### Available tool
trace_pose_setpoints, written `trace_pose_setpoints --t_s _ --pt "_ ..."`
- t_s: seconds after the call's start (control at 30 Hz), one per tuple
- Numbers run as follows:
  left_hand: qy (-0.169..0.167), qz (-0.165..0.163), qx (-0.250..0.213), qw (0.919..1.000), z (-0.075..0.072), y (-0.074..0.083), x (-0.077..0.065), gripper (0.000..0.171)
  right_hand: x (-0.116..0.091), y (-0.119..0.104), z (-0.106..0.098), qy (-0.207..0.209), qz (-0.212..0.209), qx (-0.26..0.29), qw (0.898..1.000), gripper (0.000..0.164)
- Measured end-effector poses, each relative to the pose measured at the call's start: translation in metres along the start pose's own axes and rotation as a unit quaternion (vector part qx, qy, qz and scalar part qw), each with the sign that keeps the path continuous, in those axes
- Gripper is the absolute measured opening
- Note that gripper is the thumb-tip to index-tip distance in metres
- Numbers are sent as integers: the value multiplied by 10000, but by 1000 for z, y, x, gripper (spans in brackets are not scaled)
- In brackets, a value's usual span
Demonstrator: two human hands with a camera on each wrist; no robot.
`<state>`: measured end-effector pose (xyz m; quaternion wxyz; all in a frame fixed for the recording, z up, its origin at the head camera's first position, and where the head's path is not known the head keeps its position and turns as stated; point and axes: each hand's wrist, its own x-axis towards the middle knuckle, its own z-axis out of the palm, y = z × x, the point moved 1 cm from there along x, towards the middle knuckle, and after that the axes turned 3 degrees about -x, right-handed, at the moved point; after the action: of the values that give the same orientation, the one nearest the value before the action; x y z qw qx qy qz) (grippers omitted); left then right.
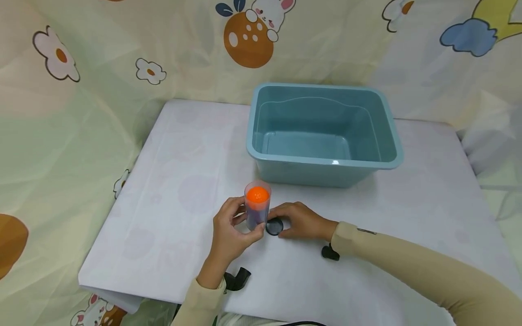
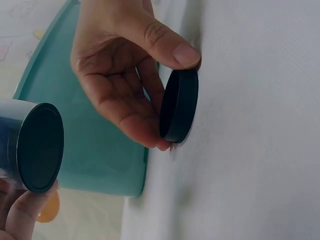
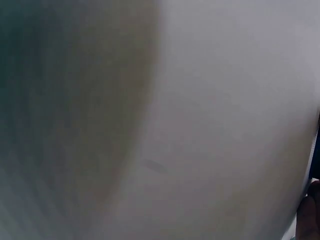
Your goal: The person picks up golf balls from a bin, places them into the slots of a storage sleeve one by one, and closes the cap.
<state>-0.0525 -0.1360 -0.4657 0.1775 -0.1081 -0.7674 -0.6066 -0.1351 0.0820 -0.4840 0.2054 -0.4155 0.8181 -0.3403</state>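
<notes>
My left hand (image 1: pixel 232 231) holds a clear cylindrical container (image 1: pixel 257 217) above the white table. An orange ball (image 1: pixel 258 194) sits in its top, with something bluish-purple beneath. The left wrist view shows the container's dark round base (image 2: pixel 41 148). To the right, my right hand (image 1: pixel 303 220) pinches a round black lid (image 1: pixel 274 226) by its rim, between thumb and fingers. In the left wrist view the lid (image 2: pixel 180 106) stands tilted on edge close to the tabletop. The right wrist view is mostly blurred, with only some dark fingers (image 3: pixel 308 217) at its right edge.
A blue-green plastic tub (image 1: pixel 324 162) stands at the back of the white table (image 1: pixel 183 181), just beyond both hands. Black wrist devices (image 1: pixel 240 278) show by each sleeve. A patterned cloth (image 1: pixel 195 54) hangs behind the table and along its left side.
</notes>
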Motion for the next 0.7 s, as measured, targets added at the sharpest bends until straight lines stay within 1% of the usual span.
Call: trace_pose_setpoints --t_s 0.1,0.2,0.33,0.5,0.7 --pt "-55 14 -30 10000 4 1 1 47 -2 0 -1 33 26 34 10000 49" --pt "-139 -68 -60 9999 8 3 2 46 -7 2 -3 109 79 -25 9999 50" --pt "-308 -203 -75 9993 18 3 4 46 -25 6 -9 304 299 -103 9990 49" --pt "-542 -284 -102 9981 30 3 8 49 -47 10 -16 611 562 -150 9964 50" --pt "-856 -357 -201 9955 46 2 11 53 -68 5 -30 1035 749 -72 9918 49"
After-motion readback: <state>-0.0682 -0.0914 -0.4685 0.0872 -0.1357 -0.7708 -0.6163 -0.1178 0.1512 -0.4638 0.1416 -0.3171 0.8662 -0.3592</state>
